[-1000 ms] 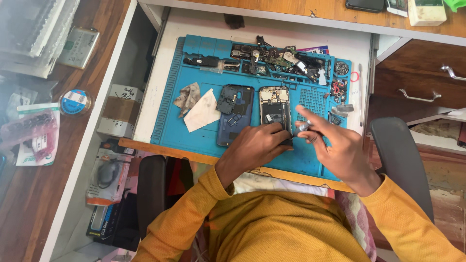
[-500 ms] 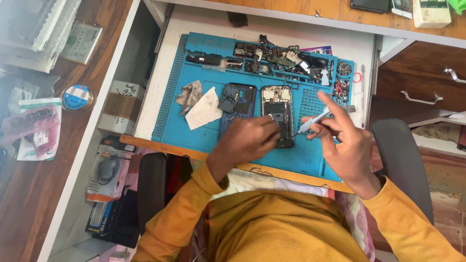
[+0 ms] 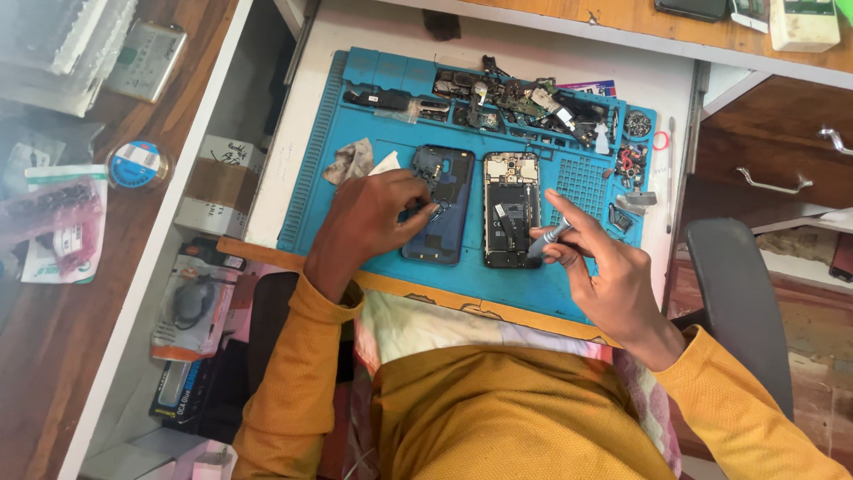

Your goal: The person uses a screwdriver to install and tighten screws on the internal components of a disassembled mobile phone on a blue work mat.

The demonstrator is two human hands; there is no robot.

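Head view: a blue repair mat (image 3: 320,160) covers most of a white pull-out worktop (image 3: 293,133), and two opened phones lie side by side near the middle of the mat, close to its near edge. The left hand (image 3: 373,222) rests on the mat at the left of the dark blue phone back cover (image 3: 442,209), fingers curled together, with the fingertips pinching a small part at the cover's left edge; what the part is cannot be told. The right hand (image 3: 604,267) hovers over the mat's near right area, thumb and fingers pressed around a slim grey screwdriver (image 3: 548,238) whose tip points at the lower right edge of the opened phone body (image 3: 511,209), where circuit board and black battery show. The index finger stretches straight out above the tool.

Along the mat's far edge lies a heap of small phone parts (image 3: 524,98), running toward the far right corner. A crumpled cloth (image 3: 351,162) sits on the mat left of the back cover, with a white paper scrap (image 3: 385,164) just beside it. A red ring (image 3: 661,140) lies at the mat's right edge. On the brown desk at left rests a round blue tape roll (image 3: 136,164). Both sleeves are mustard yellow.
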